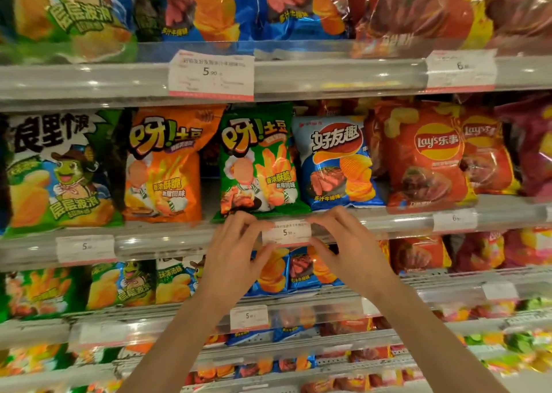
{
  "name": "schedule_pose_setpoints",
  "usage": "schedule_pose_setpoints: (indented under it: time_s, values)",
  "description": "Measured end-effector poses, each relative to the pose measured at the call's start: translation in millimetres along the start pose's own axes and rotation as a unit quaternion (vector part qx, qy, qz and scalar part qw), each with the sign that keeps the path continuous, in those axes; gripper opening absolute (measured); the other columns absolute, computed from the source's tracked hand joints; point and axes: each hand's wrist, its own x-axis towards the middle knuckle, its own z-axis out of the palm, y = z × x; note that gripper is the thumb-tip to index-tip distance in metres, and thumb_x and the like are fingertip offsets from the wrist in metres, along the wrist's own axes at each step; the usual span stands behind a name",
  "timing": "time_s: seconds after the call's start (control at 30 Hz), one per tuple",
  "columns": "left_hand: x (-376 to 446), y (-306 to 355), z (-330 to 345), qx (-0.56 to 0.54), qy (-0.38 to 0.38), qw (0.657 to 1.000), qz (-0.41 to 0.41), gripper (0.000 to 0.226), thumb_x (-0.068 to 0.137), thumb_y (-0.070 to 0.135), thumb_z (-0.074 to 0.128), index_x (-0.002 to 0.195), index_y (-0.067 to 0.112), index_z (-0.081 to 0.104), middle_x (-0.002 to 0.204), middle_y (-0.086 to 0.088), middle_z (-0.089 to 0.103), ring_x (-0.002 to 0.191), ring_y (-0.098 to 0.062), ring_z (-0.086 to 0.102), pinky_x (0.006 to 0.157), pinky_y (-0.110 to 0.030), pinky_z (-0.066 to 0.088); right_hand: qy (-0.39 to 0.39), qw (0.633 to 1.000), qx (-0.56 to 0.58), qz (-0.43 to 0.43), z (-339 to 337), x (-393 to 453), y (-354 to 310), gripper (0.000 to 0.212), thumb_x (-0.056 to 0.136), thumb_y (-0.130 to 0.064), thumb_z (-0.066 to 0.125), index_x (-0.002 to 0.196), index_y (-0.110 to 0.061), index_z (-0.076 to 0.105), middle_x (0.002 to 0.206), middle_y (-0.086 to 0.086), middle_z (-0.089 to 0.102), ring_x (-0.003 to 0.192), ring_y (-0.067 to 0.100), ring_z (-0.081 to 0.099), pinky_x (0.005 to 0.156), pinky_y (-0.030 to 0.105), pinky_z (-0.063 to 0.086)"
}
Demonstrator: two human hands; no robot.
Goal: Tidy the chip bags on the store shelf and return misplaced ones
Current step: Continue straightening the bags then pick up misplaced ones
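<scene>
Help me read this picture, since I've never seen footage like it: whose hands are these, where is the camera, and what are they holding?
The camera sits on a person's head, looking forward and down at store shelves of chip bags. The left hand and right hand are that person's own. Both pinch the ends of a white price tag on the shelf rail. Just above stand a green chip bag, an orange chip bag and a blue chip bag. No bag is held.
</scene>
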Motion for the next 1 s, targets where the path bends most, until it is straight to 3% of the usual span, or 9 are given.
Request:
schedule_pose_setpoints:
  time_s: [0.17,0.27,0.43,0.5,0.6,0.7,0.83,1.0]
  values:
    - [1.7,-0.7,0.3,-0.015,0.000,1.000,-0.007,0.034,0.086,0.030,0.075,0.116,0.018,0.066,0.104,0.001,0.052,0.094,-0.018,0.055,0.074,-0.036,0.051,0.000,1.000,0.003,0.002,-1.9,0.8,0.0,0.033,0.091,-0.021,0.070,0.123,-0.018,0.064,0.107,0.000,0.058,0.094,0.021,0.063,0.073,0.039,0.058]
    - [2.6,-1.1,0.4,-0.018,-0.003,1.000,-0.015,0.034,0.086,0.032,0.075,0.117,0.020,0.066,0.104,0.002,0.052,0.095,-0.016,0.054,0.075,-0.036,0.051,-0.019,1.000,0.010,0.010,-5.4,2.4,-2.3,0.030,0.093,-0.029,0.064,0.121,-0.019,0.066,0.106,-0.002,0.058,0.092,0.019,0.064,0.073,0.040,0.059]
    - [4.0,0.0,0.3,-0.016,0.002,1.000,-0.023,0.035,0.085,0.036,0.074,0.115,0.021,0.066,0.101,0.004,0.052,0.092,-0.015,0.054,0.072,-0.034,0.050,0.019,0.989,0.119,0.082,-25.0,34.7,-11.9,0.028,0.095,-0.028,0.067,0.122,-0.021,0.065,0.106,-0.005,0.057,0.086,0.006,0.058,0.079,0.032,0.054]
    - [4.1,0.1,0.3,-0.016,0.001,1.000,-0.027,0.034,0.085,0.037,0.074,0.115,0.022,0.066,0.101,0.005,0.052,0.092,-0.014,0.054,0.071,-0.034,0.051,0.022,0.989,0.119,0.082,-29.9,57.7,-18.9,0.037,0.094,-0.032,0.067,0.129,-0.021,0.060,0.111,-0.002,0.058,0.092,0.010,0.060,0.084,0.034,0.054]
    - [4.5,0.5,-0.4,-0.016,-0.005,0.999,-0.030,0.034,0.087,0.041,0.068,0.116,0.024,0.066,0.101,0.006,0.051,0.093,-0.012,0.053,0.071,-0.032,0.051,-0.059,0.988,0.107,0.099,-27.9,94.6,-23.8,0.066,0.091,-0.044,0.068,0.147,-0.026,0.038,0.137,0.003,0.053,0.118,0.015,0.057,0.096,0.039,0.052]
    - [5.5,0.7,-1.5,-0.014,-0.015,0.999,-0.038,0.034,0.086,0.041,0.070,0.116,0.025,0.065,0.101,0.007,0.050,0.092,-0.011,0.053,0.071,-0.031,0.051,-0.123,0.962,0.209,0.123,-17.7,125.0,-24.2,0.089,0.084,-0.051,0.071,0.154,-0.035,0.018,0.150,0.002,0.046,0.132,0.017,0.052,0.108,0.043,0.047]
    - [6.6,1.4,-3.6,-0.013,-0.024,0.999,-0.045,0.035,0.086,0.042,0.070,0.117,0.026,0.064,0.102,0.007,0.050,0.092,-0.010,0.054,0.072,-0.029,0.049,-0.148,0.929,0.303,0.151,-6.1,140.9,-23.2,0.097,0.089,-0.025,0.076,0.160,-0.026,0.010,0.144,-0.003,0.051,0.123,0.007,0.056,0.107,0.032,0.048]
    - [6.4,3.4,-4.1,-0.018,-0.023,0.998,-0.047,0.034,0.085,0.040,0.072,0.115,0.027,0.064,0.101,0.008,0.051,0.091,-0.011,0.055,0.072,-0.027,0.048,-0.097,0.917,0.353,0.158,-5.6,135.2,-21.4,0.098,0.085,-0.009,0.078,0.158,-0.027,0.015,0.131,-0.008,0.053,0.111,0.002,0.060,0.086,0.012,0.054]
